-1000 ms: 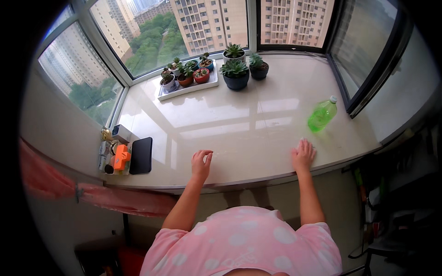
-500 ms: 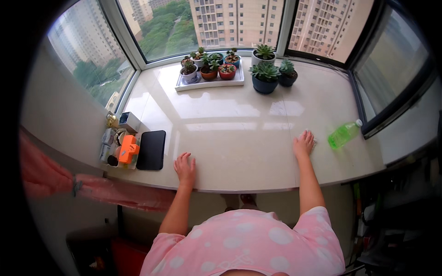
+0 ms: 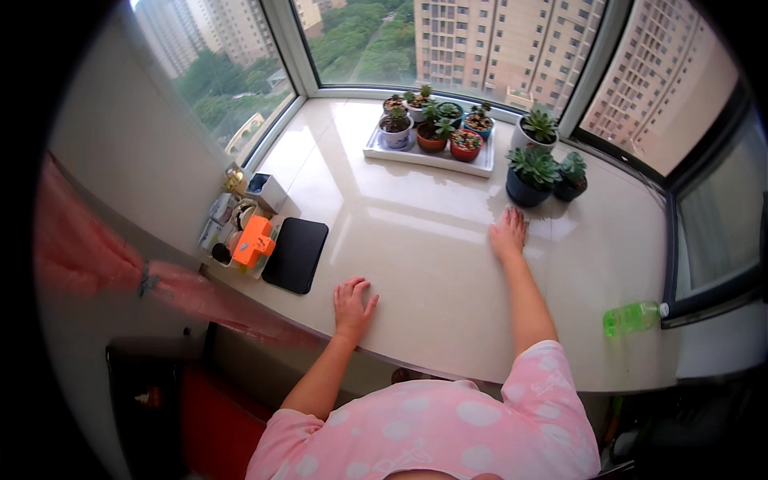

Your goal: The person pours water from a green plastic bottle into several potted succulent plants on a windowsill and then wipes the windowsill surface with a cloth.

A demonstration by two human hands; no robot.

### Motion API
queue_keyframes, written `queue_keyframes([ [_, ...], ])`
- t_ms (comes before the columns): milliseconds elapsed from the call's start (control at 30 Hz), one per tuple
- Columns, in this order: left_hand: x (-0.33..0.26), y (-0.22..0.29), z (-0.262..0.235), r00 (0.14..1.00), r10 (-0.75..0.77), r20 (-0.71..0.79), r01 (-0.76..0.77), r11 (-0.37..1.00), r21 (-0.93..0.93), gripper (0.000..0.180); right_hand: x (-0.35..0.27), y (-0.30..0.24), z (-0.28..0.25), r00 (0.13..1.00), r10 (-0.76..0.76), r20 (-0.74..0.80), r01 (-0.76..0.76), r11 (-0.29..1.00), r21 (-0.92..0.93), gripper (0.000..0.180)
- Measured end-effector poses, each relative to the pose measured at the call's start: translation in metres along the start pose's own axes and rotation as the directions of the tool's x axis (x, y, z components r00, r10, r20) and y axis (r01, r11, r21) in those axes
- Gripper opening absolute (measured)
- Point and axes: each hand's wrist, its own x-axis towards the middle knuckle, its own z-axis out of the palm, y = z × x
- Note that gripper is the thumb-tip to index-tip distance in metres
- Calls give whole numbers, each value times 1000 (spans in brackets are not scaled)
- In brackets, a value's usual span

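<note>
My right hand (image 3: 509, 233) lies flat on the pale, glossy counter (image 3: 416, 280), its fingers stretched forward. Its fingertips are just short of the dark blue pot (image 3: 525, 194) that holds a green succulent (image 3: 534, 166). Whether anything lies under the palm is hidden. Near the counter's front edge, my left hand (image 3: 352, 306) rests on the surface with fingers apart, holding nothing. A black, flat, rounded rectangular object (image 3: 296, 256) lies to the left of it.
A white tray (image 3: 428, 162) of several small potted succulents stands by the window. At the right lies a bottle of green liquid (image 3: 632, 318) with a white cap, beside the window frame. An orange object (image 3: 254, 240) and small items sit in a container at the left wall.
My right hand has slid away from the bottle, forward and left toward the succulents. The white, crumpled tissue-like thing under its fingers no longer shows. My left hand stays near the front edge; the view has turned.
</note>
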Motion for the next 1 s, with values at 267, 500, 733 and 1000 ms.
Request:
queue_keyframes([
  [267, 1, 3, -2, 995, -84, 46, 84, 996, 7, 34, 47, -102, 23, 982, -143, 123, 127, 984, 127, 73],
  [500, 1, 5, -6, 992, -114, 58, 116, 993, -21, 34, 73, -183, 39, 920, -331, 211, 295, 938, 185, 70],
  [733, 2, 10, -9, 987, -144, 72, 145, 989, -17, 34, 96, -243, 73, 796, -575, 191, 528, 813, 246, 57],
  [1000, 3, 13, -12, 992, -118, 45, 119, 993, -24, 32, 94, -234, 72, 666, -723, 184, 587, 660, 468, 48],
])
